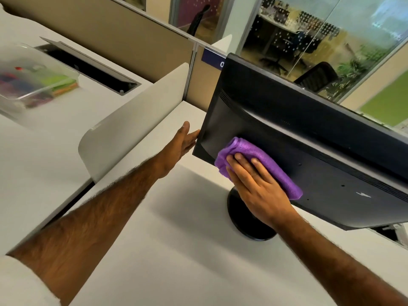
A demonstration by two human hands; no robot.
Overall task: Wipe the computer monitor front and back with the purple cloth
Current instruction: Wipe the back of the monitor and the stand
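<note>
Desktop [176, 250]: white. It carries the monitor on a round black base [240, 219], which stands toward the far right corner.
Right hand [258, 188]: fingers straight and spread, laid flat on the purple cloth [267, 155] and pressing it to the casing rather than gripping it.
Purple cloth: folded into a thick pad against the lower part of the monitor's back, near its lower left corner and just above the base.
Left hand [182, 143]: fingers straight, thumb raised, the fingertips touching the monitor's left side edge. It holds nothing and seems to brace the panel.
Monitor [309, 129]: black, its back toward the camera and tilted. The screen side is out of sight.
Step in hand: wiping the back, judging by the cloth's position.
Doing it well: use the flat palm with even, light pressure and long overlapping passes from this corner across to the far side. Let the left hand counter the push so the panel does not swivel or tip on its base. Go gently over the vent slots and screw holes.
Marks on the casing: a small white lightning-bolt symbol [363, 194] low on the back. No brand name can be read.
Other writing: a blue strip [212, 59] on the tan partition beyond shows one white character cut off by the monitor, so it is unreadable.
</note>
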